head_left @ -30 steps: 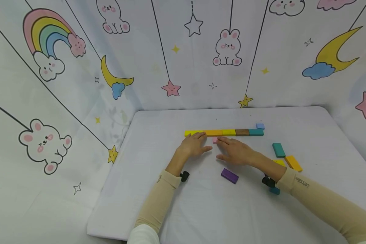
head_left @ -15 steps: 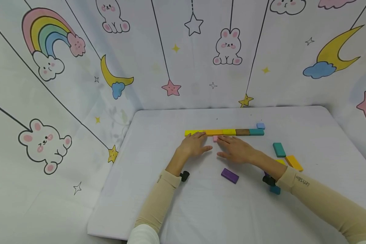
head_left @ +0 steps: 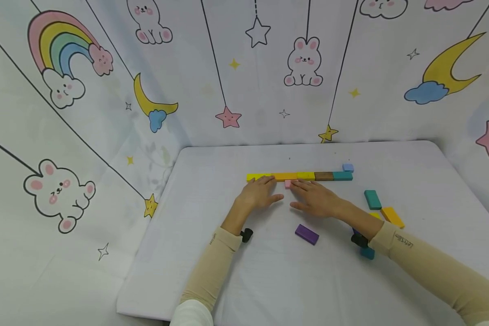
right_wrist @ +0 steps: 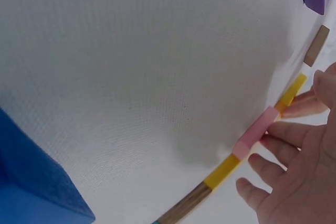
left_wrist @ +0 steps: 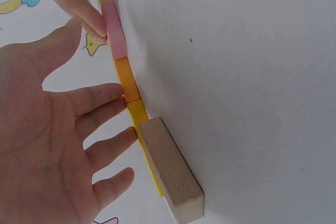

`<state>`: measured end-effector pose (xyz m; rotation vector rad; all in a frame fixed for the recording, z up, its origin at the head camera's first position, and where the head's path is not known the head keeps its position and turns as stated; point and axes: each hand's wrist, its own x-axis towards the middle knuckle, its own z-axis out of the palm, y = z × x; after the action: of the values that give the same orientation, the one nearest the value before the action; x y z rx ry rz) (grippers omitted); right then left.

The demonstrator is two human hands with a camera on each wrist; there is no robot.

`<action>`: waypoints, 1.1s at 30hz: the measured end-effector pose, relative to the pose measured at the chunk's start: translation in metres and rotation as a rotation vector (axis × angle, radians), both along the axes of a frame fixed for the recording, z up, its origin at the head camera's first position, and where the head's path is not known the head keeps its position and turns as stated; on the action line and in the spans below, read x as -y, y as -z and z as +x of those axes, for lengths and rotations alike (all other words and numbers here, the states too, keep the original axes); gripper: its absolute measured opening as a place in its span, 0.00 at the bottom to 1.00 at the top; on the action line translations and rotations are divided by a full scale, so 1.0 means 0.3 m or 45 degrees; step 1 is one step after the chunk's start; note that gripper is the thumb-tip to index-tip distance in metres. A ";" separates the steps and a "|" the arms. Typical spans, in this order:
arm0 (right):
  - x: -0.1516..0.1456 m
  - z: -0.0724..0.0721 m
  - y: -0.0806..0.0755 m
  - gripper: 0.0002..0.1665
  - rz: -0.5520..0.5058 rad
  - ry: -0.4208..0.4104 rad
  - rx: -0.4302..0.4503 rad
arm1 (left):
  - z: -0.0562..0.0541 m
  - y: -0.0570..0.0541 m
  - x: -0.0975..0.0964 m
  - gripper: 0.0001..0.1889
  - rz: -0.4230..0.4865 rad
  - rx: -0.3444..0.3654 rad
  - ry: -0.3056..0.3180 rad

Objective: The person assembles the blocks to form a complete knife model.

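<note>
A straight row of blocks crosses the table: a yellow block (head_left: 256, 177), an orange block (head_left: 284, 176), a second yellow block (head_left: 306, 175), a brown block (head_left: 323, 176) and a teal block (head_left: 342, 175). My left hand (head_left: 256, 195) has its fingers extended, their tips at the left part of the row. A plain wooden block (left_wrist: 173, 166) lies along the near side there; the head view hides it. With fingers nearly straight, my right hand (head_left: 315, 199) touches a pink block (right_wrist: 256, 132), which lies against the row's near side.
A purple block (head_left: 307, 234) lies nearer the body. Right of it are a green block (head_left: 372, 199), an orange-yellow block (head_left: 392, 217) and a blue-teal block (head_left: 367, 253), with others partly under the right wrist. A small light-blue block (head_left: 348, 168) sits behind the row's right end.
My right hand has pushed the pink block slightly away from the body, closing the narrow gap to the row. The left hand stays in place.
</note>
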<state>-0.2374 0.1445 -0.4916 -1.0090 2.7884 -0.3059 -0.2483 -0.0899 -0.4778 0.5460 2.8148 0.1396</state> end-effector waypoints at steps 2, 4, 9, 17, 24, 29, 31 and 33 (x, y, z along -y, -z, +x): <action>-0.002 -0.003 0.005 0.45 0.004 -0.002 -0.002 | 0.001 -0.001 -0.001 0.41 -0.002 0.000 -0.004; -0.004 -0.006 0.007 0.44 0.007 -0.005 -0.006 | 0.002 -0.002 -0.002 0.41 -0.005 0.001 -0.005; -0.005 -0.010 0.009 0.44 -0.008 0.000 -0.002 | 0.001 -0.002 -0.001 0.41 -0.008 0.003 0.006; -0.010 -0.009 0.021 0.44 -0.063 0.022 -0.006 | -0.001 0.002 -0.002 0.41 -0.007 0.000 0.007; -0.011 0.028 0.007 0.42 -0.100 0.075 -0.122 | -0.001 0.002 -0.004 0.41 -0.005 -0.007 0.014; -0.002 0.094 -0.032 0.38 -0.116 0.084 -0.083 | 0.001 -0.002 -0.004 0.41 0.005 -0.003 -0.013; -0.002 0.120 -0.041 0.37 -0.109 0.095 -0.059 | 0.001 -0.002 -0.005 0.41 0.001 -0.003 -0.018; -0.004 0.143 -0.046 0.37 -0.106 0.107 -0.040 | 0.002 -0.002 -0.006 0.41 -0.002 0.001 -0.018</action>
<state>-0.1945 0.1456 -0.4779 -0.9228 2.8733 -0.4237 -0.2477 -0.0882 -0.4772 0.5255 2.8185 0.1401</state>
